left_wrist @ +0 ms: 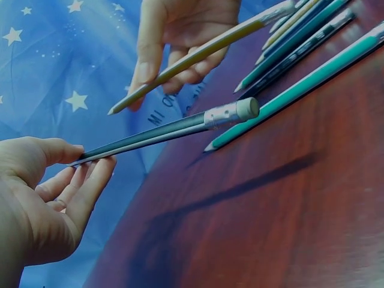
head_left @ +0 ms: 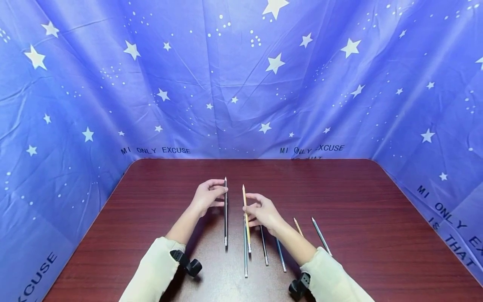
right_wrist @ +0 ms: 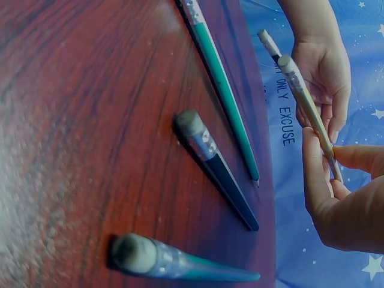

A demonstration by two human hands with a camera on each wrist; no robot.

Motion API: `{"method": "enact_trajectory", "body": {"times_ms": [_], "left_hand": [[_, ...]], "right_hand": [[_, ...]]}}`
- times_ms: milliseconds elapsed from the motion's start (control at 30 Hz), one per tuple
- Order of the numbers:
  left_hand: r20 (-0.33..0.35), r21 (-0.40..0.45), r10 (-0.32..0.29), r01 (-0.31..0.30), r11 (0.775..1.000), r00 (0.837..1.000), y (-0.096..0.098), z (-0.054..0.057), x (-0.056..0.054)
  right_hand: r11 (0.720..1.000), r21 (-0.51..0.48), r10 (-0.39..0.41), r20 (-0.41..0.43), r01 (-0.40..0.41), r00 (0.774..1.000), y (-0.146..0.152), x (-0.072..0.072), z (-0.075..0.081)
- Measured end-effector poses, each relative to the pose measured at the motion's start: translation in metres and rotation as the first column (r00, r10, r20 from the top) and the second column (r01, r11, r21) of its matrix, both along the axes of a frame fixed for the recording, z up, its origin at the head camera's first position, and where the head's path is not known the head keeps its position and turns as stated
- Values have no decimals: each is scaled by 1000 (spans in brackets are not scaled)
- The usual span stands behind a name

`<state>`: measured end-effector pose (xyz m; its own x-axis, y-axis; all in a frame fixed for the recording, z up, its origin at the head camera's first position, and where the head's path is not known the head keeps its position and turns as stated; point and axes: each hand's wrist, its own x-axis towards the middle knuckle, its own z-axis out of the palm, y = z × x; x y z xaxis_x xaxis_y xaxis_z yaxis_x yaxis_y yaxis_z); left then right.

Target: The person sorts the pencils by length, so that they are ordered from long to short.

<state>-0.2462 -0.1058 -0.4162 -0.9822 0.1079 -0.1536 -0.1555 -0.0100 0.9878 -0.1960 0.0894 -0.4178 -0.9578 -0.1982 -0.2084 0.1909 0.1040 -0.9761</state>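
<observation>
Yellow pencil point(head_left: 247, 228) is up in the right hand point(head_left: 265, 213), lower middle of the head view, thumb and fingers closed on it. Left hand point(head_left: 206, 197), a bit further left in frame, pinches a black pencil point(head_left: 226, 222) the same way. Green pencil point(head_left: 246, 260) plus four more pencils point(head_left: 321, 235) lie on the table point(head_left: 377, 235), lower middle to lower right.
</observation>
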Motion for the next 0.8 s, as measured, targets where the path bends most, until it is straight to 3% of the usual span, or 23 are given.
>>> {"method": "enact_trajectory", "body": {"times_ms": [367, 800], "left_hand": [[-17, -32, 70, -70, 997, 997, 2, 14, -33], [-49, -98, 140, -144, 985, 989, 2, 10, -66]], "right_hand": [[1000, 4, -18, 2, 18, 1000, 3, -1, 0], [1000, -7, -25, 10, 25, 1000, 7, -2, 0]]}}
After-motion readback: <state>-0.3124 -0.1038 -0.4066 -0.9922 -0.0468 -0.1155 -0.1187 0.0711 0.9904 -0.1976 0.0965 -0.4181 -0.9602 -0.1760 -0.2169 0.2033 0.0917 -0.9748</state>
